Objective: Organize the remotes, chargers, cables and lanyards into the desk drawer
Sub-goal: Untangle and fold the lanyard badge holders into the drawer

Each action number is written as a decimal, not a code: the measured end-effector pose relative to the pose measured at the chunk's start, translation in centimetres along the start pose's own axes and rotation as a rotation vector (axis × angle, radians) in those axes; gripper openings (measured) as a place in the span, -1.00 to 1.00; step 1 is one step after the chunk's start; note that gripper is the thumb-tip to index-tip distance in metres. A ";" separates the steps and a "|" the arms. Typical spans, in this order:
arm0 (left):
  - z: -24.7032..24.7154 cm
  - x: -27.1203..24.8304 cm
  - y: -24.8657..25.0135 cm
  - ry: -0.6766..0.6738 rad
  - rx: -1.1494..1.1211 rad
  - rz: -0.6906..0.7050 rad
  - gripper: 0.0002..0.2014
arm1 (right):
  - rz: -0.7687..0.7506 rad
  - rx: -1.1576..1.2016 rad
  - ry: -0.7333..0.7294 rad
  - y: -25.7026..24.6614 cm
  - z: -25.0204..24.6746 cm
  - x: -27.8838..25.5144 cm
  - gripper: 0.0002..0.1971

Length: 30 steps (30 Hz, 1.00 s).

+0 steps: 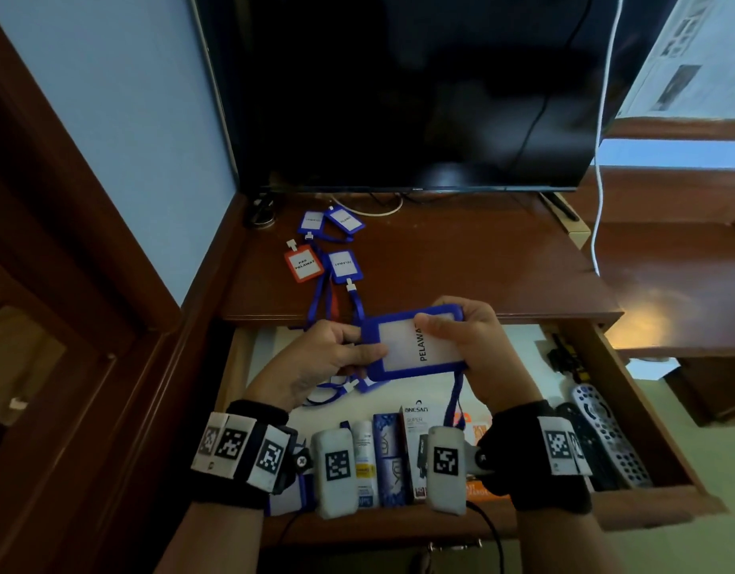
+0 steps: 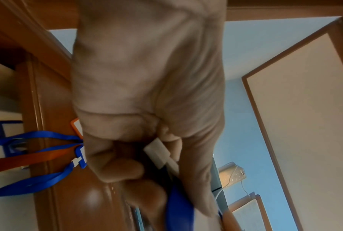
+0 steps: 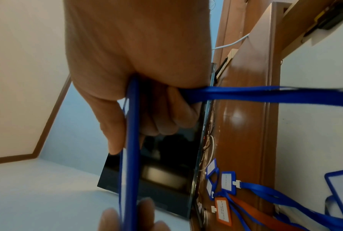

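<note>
The left hand (image 1: 324,358) pinches the 9 o'clock short edge of a blue badge holder (image 1: 415,341) marked PELAWAT, thumb on top and fingers curled beneath. The right hand (image 1: 465,345) grips the opposite edge at 3 o'clock, thumb laid over the card face, fingers wrapped behind. In the left wrist view the white clip (image 2: 158,153) of the holder sits inside the curled fingers (image 2: 115,164). The holder is held flat above the open desk drawer (image 1: 639,412), just in front of the desk top's front edge (image 1: 440,314). Its blue strap (image 1: 454,401) hangs from the 5 o'clock corner down into the drawer.

Beneath the hands, at 7 o'clock, another blue badge (image 1: 357,383) lies on the white drawer lining. Small boxes (image 1: 388,457) line the drawer's near wall at 6 o'clock; two remotes (image 1: 605,432) lie along the side wall at 4 o'clock. White lining shows bare at 1 o'clock of the holder.

On the desk top at 11 o'clock lie one orange badge (image 1: 302,265) and three blue badges (image 1: 344,265), their straps trailing over the front edge. A dark television (image 1: 419,89) stands at 12 o'clock.
</note>
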<state>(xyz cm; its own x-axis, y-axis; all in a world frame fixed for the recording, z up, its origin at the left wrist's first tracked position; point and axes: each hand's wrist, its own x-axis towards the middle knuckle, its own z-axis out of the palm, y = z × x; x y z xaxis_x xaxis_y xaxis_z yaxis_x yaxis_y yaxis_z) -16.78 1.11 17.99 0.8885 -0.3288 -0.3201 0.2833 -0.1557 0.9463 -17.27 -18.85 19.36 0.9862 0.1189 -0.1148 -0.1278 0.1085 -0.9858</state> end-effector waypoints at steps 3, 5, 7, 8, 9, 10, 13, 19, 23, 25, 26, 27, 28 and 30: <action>0.7 -0.3 -0.4 0.019 0.027 -0.011 -0.94 | 0.024 -0.002 0.003 0.5 0.1 -0.7 -0.82; 1.1 -0.6 -0.4 0.048 -0.006 -0.021 -0.96 | 0.036 -0.003 0.024 1.0 0.0 -1.1 -0.82; 1.4 -0.8 -0.3 0.084 -0.028 -0.024 -0.94 | 0.064 -0.002 0.031 1.6 -0.3 -1.6 -0.84; 1.4 -0.9 -0.3 0.107 -0.052 -0.019 -0.94 | 0.081 0.013 0.016 1.8 -0.5 -2.0 -0.83; 1.4 -1.0 -0.1 0.139 -0.093 -0.010 -0.93 | 0.092 0.035 -0.009 1.9 -0.7 -2.4 -0.79; 1.3 -1.0 -0.1 0.185 -0.138 0.004 -0.91 | 0.095 0.049 -0.033 2.1 -0.9 -2.7 -0.69; 1.3 -1.0 0.3 0.359 -0.259 0.035 -0.95 | 0.112 0.000 -0.034 2.2 -0.6 -3.7 -0.36; 3.2 -0.7 0.2 0.637 -0.055 0.186 -0.96 | 0.119 -0.156 -0.093 0.9 1.8 -4.1 -0.60; 3.8 -0.7 -0.4 0.566 0.177 0.190 -0.90 | 0.103 -0.125 -0.146 -0.9 1.8 -4.3 -0.62; 4.0 -0.9 -0.6 0.442 0.246 0.156 -0.93 | 0.100 -0.111 -0.094 -1.5 1.6 -4.1 -0.63; 4.0 -1.0 -0.7 0.373 0.265 0.147 -0.96 | 0.104 -0.125 -0.043 -1.8 1.5 -4.0 -0.64; 4.0 -1.2 -0.6 0.309 0.291 0.145 -0.92 | 0.105 -0.159 0.014 -1.9 1.5 -3.8 -0.64; 3.9 -1.4 -0.6 0.245 0.325 0.139 -0.88 | 0.102 -0.217 0.068 -1.8 1.6 -3.7 -0.64; 3.7 -1.6 -0.3 0.123 0.417 0.112 -0.84 | 0.075 -0.374 0.134 -1.4 1.7 -3.7 -0.64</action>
<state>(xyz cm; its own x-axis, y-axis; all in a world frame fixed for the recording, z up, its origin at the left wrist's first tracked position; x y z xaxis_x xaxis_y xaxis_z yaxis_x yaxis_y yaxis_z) -19.64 -1.81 18.01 0.9489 -0.2554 -0.1851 0.0357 -0.4962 0.8675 -20.94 -17.74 21.41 0.9837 -0.0201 -0.1787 -0.1776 -0.2656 -0.9476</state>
